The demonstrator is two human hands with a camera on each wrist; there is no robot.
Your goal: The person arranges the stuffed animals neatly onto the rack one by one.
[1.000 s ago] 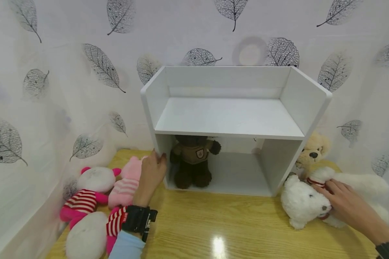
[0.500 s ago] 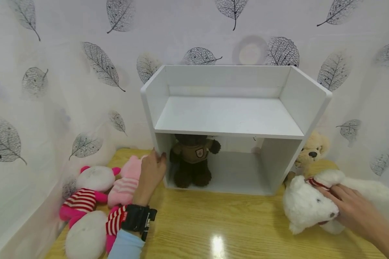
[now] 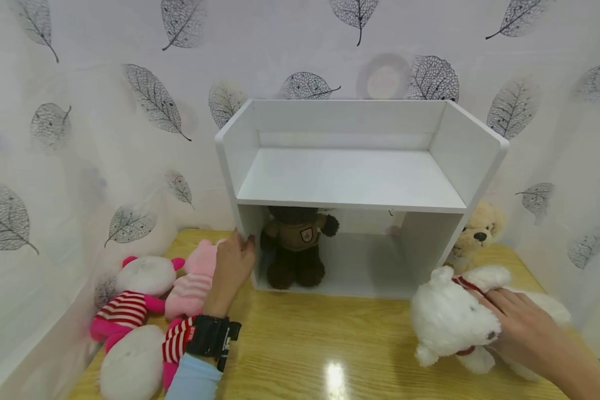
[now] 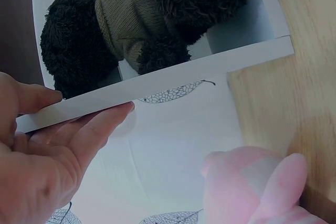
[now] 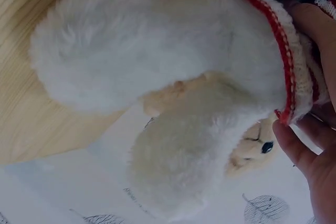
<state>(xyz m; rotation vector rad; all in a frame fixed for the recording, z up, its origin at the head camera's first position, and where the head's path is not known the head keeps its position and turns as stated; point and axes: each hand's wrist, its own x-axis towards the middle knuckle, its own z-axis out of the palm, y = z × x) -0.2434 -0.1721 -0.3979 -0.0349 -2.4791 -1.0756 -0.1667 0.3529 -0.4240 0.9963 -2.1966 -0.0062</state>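
My left hand pinches the left side panel of a white two-tier shelf, thumb inside and fingers outside in the left wrist view. Within the lower compartment, at its left, stands a dark brown teddy bear in a brown knitted top, its head partly hidden by the upper board. My right hand grips a white teddy bear round its body, lying sideways with its head to the left. The right wrist view shows its furry legs and a red-trimmed knitted sweater between my thumb and fingers.
Left of the shelf lie a pink striped plush toy and two white-headed plush toys in red stripes. A beige teddy bear sits behind the shelf's right side. Leaf-patterned curtains border the wooden table.
My right hand has lifted the white teddy bear and carried it left, towards the shelf's front right corner. More of the beige bear's surroundings show. My left hand stays on the panel.
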